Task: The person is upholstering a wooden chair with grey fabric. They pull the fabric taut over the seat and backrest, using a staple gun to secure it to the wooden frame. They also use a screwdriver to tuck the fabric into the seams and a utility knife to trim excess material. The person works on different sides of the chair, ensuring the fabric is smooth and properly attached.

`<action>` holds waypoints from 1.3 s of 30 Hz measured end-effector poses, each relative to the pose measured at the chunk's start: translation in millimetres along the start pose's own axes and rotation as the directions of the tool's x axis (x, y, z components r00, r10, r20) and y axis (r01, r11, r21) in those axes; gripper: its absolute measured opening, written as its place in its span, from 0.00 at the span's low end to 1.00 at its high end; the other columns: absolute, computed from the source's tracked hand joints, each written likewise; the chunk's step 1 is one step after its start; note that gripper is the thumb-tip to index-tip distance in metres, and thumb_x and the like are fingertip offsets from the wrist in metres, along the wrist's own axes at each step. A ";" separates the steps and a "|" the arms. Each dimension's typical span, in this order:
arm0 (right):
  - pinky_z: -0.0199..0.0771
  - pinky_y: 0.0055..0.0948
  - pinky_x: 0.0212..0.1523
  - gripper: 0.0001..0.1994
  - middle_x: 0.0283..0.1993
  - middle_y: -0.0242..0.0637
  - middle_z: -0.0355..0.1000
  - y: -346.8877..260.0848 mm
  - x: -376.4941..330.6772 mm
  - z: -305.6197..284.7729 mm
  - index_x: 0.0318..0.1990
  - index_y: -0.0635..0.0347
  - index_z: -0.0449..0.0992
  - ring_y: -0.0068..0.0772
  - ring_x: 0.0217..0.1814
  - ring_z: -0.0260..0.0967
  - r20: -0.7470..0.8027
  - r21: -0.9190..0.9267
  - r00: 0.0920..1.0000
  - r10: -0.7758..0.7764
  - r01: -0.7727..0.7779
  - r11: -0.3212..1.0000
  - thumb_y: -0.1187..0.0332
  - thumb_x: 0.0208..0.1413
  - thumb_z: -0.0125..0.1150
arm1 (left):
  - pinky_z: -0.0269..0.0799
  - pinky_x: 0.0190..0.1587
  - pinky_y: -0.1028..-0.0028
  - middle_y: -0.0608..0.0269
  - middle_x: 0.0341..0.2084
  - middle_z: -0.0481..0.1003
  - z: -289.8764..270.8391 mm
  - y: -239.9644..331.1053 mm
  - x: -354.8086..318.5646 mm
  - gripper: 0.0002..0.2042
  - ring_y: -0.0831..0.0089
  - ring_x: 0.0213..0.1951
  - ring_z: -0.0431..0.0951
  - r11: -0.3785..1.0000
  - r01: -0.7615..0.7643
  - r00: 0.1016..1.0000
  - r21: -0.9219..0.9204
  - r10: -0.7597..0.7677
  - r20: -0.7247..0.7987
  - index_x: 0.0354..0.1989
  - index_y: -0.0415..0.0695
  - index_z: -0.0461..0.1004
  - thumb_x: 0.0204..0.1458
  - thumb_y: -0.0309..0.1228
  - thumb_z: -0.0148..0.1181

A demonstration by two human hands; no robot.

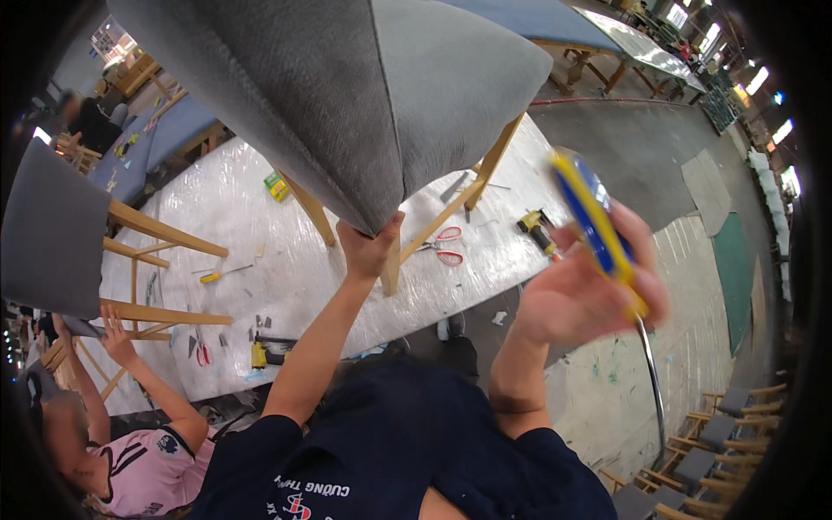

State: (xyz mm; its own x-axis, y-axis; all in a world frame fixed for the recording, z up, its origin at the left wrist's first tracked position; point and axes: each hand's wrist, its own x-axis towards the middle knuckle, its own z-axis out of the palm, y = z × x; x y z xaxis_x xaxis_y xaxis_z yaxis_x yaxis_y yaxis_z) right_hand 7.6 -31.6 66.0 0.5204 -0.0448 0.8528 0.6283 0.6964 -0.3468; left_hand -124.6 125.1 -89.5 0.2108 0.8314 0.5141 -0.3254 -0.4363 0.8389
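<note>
A grey upholstered chair (451, 95) with pale wooden legs stands on the plastic-covered table in front of me. My left hand (368, 247) is closed on its lower near corner, where the fabric meets a front leg; part of the fingers is hidden behind it. Held up to the right, away from the chair, my right hand (589, 290) grips a screwdriver (594, 221) by its blue and yellow handle. Its long metal shaft points downward. The hand and handle are slightly blurred. Red-handled scissors (449, 247) lie beside the chair's leg.
The table (303, 299) also bears a yellow-black staple gun (539, 232), another (267, 354) at the near edge, a yellow-handled screwdriver (212, 277) and fabric scraps. At left, a person in pink (156, 468) handles another grey chair (56, 234). Several chairs (715, 433) stand lower right.
</note>
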 end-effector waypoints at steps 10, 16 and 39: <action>0.85 0.30 0.37 0.16 0.54 0.56 0.76 -2.0 -14.2 19.9 0.55 0.57 0.62 0.41 0.45 0.80 0.006 0.020 0.999 0.054 -0.054 0.998 0.53 0.76 0.44 | 0.74 0.38 0.73 0.61 0.30 0.82 -6.7 -19.4 -4.2 0.10 0.77 0.33 0.80 1.000 0.005 1.000 -0.024 -0.004 0.021 0.32 0.37 0.80 0.51 0.29 0.76; 0.84 0.34 0.38 0.11 0.52 0.53 0.77 34.5 -50.2 18.8 0.53 0.54 0.62 0.36 0.44 0.80 0.343 -0.168 0.878 0.333 -0.291 0.942 0.61 0.74 0.53 | 0.74 0.39 0.72 0.59 0.32 0.82 -6.2 -21.7 1.6 0.11 0.75 0.35 0.80 0.999 0.034 0.999 0.018 -0.033 -0.032 0.31 0.36 0.79 0.49 0.27 0.76; 0.82 0.28 0.38 0.14 0.56 0.58 0.75 8.6 13.1 36.3 0.54 0.61 0.62 0.40 0.45 0.79 -0.095 0.079 0.993 -0.072 0.079 0.994 0.59 0.75 0.50 | 0.76 0.42 0.69 0.58 0.33 0.82 2.5 -28.5 -0.1 0.13 0.71 0.35 0.82 0.988 -0.144 0.986 -0.050 0.138 -0.096 0.37 0.35 0.78 0.48 0.26 0.76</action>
State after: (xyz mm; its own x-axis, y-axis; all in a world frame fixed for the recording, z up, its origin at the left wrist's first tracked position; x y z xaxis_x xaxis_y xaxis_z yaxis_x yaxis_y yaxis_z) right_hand -1.1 -0.2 88.4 0.5266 -0.1627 0.8344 0.6200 0.7451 -0.2460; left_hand -113.1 136.5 -113.0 0.0739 0.7923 0.6057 -0.3978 -0.5335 0.7464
